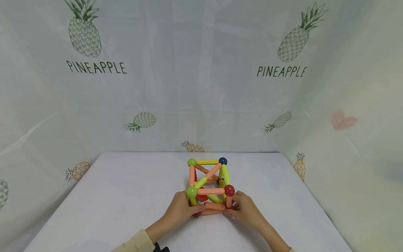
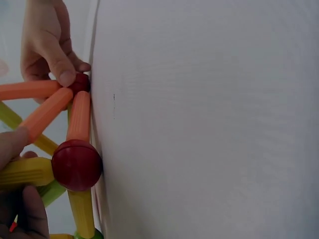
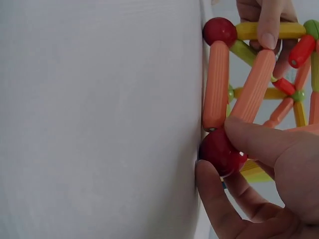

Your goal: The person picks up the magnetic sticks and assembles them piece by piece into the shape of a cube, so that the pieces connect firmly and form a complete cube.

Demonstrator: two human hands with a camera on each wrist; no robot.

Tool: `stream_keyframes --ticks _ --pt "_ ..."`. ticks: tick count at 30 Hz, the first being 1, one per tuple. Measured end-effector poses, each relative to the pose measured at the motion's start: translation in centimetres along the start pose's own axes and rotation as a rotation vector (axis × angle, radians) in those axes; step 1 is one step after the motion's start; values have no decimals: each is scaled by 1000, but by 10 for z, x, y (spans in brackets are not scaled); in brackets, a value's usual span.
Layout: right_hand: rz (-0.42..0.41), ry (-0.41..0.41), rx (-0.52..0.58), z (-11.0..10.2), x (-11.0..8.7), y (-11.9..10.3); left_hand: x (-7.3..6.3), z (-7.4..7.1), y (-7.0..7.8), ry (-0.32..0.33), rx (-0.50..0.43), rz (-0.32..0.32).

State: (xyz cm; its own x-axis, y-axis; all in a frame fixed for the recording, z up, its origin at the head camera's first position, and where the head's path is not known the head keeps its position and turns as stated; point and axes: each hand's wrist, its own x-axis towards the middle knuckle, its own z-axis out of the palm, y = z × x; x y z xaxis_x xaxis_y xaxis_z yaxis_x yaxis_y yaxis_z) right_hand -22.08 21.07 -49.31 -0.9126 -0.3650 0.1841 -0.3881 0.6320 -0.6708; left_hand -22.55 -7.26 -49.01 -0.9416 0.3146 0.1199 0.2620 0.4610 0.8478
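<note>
A box-shaped frame of magnetic sticks [image 1: 211,191] and balls stands on the table. My left hand [image 1: 179,208] grips a yellow upright stick [image 2: 25,172] at the front left corner, above a lower red ball [image 2: 76,164]. Its thumb rests at one end of a slanted orange stick [image 3: 254,84]. My right hand [image 1: 247,210] pinches the other lower red ball [image 3: 222,152] between thumb and fingers, where the slanted stick's far end meets it. Beneath that stick, a second orange stick [image 3: 216,84] runs along the table between both red balls.
Green balls [image 1: 191,191] and a blue ball [image 1: 223,161] mark upper corners of the frame. A short red stick [image 3: 302,51] juts from a green ball. The white table [image 1: 132,189] meets a pineapple-print cloth [image 1: 201,87] behind. A black object [image 1: 161,247] shows by the left sleeve.
</note>
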Motion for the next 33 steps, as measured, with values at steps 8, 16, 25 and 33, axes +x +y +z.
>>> stream_keyframes --ticks 8,16,25,33 --pt "44 -45 67 4 2 1 1 -2 0 -24 17 4" --pt "-13 -56 103 7 10 6 0 0 -4 -17 -38 4" --pt "34 -16 39 6 12 7 -1 -5 3 54 -58 90" --pt "35 -5 75 7 12 5 1 -4 5 61 3 117"
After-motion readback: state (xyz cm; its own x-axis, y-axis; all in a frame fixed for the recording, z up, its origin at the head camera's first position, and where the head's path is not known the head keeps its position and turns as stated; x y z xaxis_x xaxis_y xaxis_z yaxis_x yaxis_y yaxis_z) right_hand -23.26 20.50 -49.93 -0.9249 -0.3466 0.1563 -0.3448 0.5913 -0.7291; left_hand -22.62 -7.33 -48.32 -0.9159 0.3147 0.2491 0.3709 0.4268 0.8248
